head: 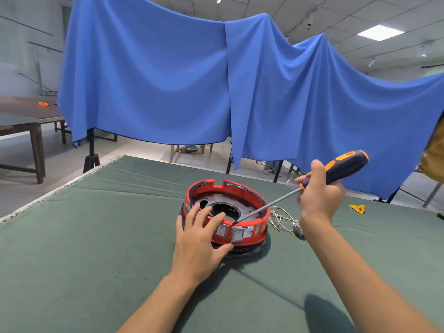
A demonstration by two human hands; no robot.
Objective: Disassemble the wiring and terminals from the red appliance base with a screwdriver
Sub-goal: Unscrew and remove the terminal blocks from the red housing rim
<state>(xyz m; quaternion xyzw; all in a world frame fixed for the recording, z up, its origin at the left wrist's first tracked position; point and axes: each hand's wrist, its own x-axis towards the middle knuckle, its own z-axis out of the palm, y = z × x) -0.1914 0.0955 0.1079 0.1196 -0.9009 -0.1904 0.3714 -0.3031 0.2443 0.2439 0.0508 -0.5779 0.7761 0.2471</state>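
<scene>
The red appliance base (240,186) is a round ring that sits in the middle of the green table, with two grey rocker switches (230,232) on its near wall. My left hand (200,239) grips the ring's near-left rim, fingers over the top and thumb under the wall. My right hand (318,188) holds a screwdriver (341,168) with a dark blue and orange handle. Its shaft slants down to the left, and the tip meets the inner rim just above the switches. A loose bundle of wiring with terminals (283,221) lies on the cloth to the right of the base.
A green cloth (96,236) covers the table, with its far-left edge near. A small yellow part (358,208) lies at the right. Blue drapes (192,80) hang behind the table. Wooden tables (21,121) stand at the far left, one bearing an orange tool (43,104).
</scene>
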